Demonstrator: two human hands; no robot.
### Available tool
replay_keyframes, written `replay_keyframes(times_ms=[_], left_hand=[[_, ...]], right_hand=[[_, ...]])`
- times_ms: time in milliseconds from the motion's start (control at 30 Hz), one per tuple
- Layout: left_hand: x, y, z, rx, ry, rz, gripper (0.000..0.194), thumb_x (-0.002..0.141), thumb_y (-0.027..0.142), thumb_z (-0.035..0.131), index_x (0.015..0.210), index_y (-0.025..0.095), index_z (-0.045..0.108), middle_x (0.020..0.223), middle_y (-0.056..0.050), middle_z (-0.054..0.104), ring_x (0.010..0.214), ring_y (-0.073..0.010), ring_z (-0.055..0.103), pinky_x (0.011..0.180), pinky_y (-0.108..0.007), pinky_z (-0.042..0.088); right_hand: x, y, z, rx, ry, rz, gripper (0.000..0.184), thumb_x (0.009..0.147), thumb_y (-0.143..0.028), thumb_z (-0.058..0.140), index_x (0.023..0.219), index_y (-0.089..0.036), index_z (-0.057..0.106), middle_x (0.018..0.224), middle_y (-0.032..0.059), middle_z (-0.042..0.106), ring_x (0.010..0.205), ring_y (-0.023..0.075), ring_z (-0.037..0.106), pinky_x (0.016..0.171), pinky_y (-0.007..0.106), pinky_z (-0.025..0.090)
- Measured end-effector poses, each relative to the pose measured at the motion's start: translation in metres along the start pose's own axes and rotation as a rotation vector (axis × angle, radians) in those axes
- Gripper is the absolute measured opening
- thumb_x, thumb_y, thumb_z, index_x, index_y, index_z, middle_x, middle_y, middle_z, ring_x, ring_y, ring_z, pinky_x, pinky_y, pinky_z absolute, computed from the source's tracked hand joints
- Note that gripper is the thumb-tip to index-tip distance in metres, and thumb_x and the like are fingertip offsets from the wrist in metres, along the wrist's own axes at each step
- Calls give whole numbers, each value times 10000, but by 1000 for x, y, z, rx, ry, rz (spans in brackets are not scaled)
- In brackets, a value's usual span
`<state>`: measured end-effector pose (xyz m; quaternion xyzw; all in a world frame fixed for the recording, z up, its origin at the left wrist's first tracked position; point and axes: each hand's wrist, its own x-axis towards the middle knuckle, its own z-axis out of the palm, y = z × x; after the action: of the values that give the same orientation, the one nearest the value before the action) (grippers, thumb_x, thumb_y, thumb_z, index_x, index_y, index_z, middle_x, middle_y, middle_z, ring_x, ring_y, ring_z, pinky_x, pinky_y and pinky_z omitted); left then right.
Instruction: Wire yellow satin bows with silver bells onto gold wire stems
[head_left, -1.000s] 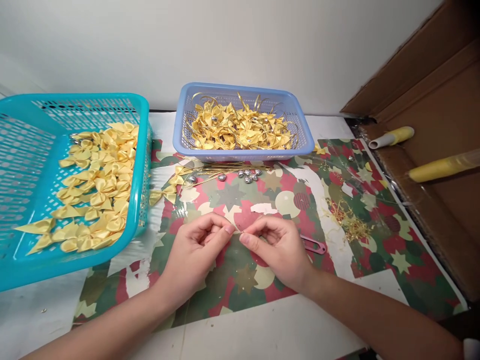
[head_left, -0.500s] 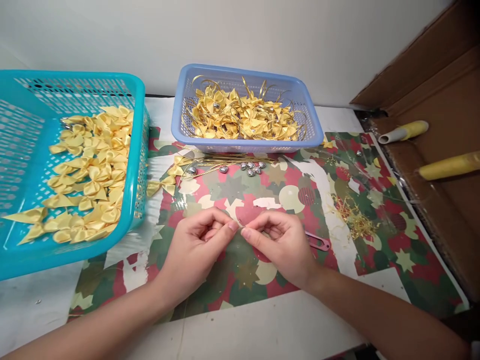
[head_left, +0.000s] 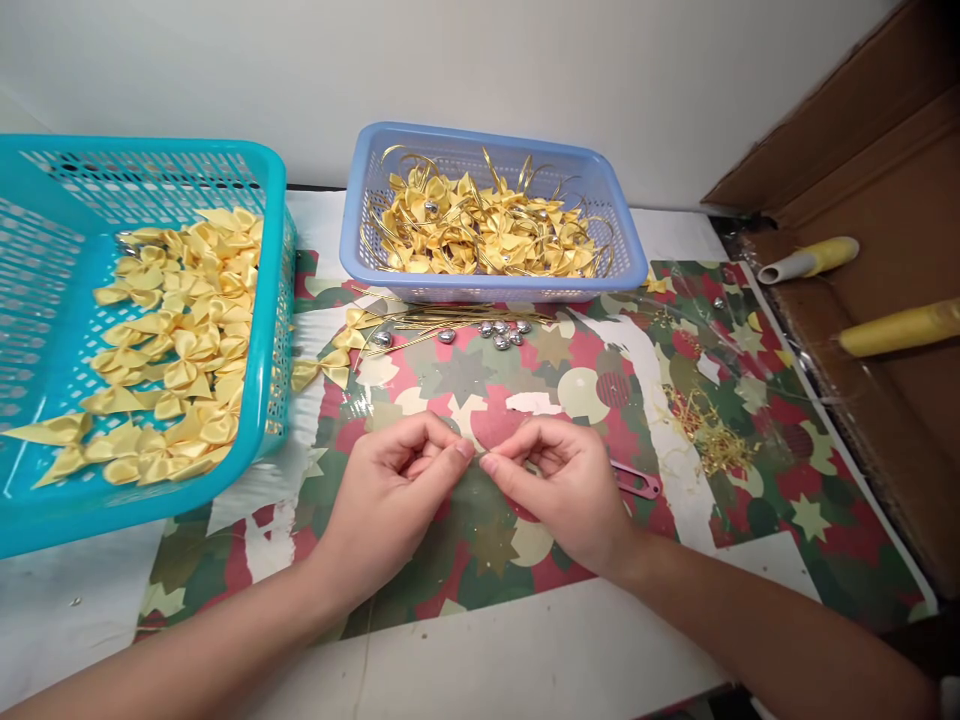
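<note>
My left hand [head_left: 401,495] and my right hand [head_left: 566,490] meet over the patterned mat, thumbs and forefingers pinched almost tip to tip. A fine thread seems to run between the fingertips; it is too thin to see clearly. A pale strand [head_left: 366,650] also trails below my left wrist. Partly hidden behind my right hand lies a pink handle-like tool [head_left: 641,483]. Beyond the hands are several silver bells [head_left: 501,340] and a bundle of gold wires [head_left: 450,318]. Loose yellow ribbon bows [head_left: 322,372] lie to their left.
On the left stands a turquoise basket [head_left: 271,300] with many yellow bows. A blue basket [head_left: 495,285] at the back holds bows with gold ties and bells. Gold wire scraps [head_left: 712,435] lie right, before a cardboard box [head_left: 847,200] with yellow tubes [head_left: 900,328].
Both hands keep their pinch in nearly the same place. The fingertips have shifted very slightly, and the strand between them shows less. The baskets and loose things have not moved.
</note>
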<state>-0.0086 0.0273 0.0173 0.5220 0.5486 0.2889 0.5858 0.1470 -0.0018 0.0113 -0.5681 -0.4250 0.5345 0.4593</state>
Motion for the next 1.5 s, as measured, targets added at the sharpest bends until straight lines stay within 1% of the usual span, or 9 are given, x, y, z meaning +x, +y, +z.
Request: replay_keyframes(times_ms=[333,533,800,1000,1333,1500], left_hand=[[-1,1,0,15,10,-12,267,771,363,601,583,187,528,448,67,375,397,-73,358,392,-188,275],[0,0,1,2,10,-24,273,772,381,595,591,190,521,455,66,388,397,-78,385,393,-186,281],[-1,1,0,11,5,-19,280,773,384,600,592,186,520,459,67,379,402,-71,357,393,-182,272],[0,0,1,15,16,-22,280,774,389,597,596,188,521,462,65,387,398,-76,379,389,-181,281],[1,0,2,17,36,11,281,778,381,596,586,190,522,445,70,394,379,-71,369,370,-174,280],[0,1,2,7,35,17,285,781,379,593,582,192,512,448,70,396,373,-76,390,360,-180,293]], right_hand=[[0,2,0,-32,24,-28,128,715,-181,707,627,-195,614,601,-18,628,539,104,552,514,243,495],[0,2,1,-21,24,-16,138,714,-171,706,620,-196,609,591,-22,623,532,98,543,507,235,483],[0,2,0,-7,20,-8,129,708,-169,714,623,-193,619,599,-21,629,539,99,546,512,235,481],[1,1,1,6,9,0,119,705,-156,708,625,-187,626,595,-23,625,541,93,542,518,227,475],[1,0,0,14,4,25,123,705,-165,714,619,-181,627,594,-28,620,545,82,535,524,209,464],[0,0,1,18,6,21,123,705,-161,710,619,-183,625,598,-27,618,548,85,535,525,213,465]])
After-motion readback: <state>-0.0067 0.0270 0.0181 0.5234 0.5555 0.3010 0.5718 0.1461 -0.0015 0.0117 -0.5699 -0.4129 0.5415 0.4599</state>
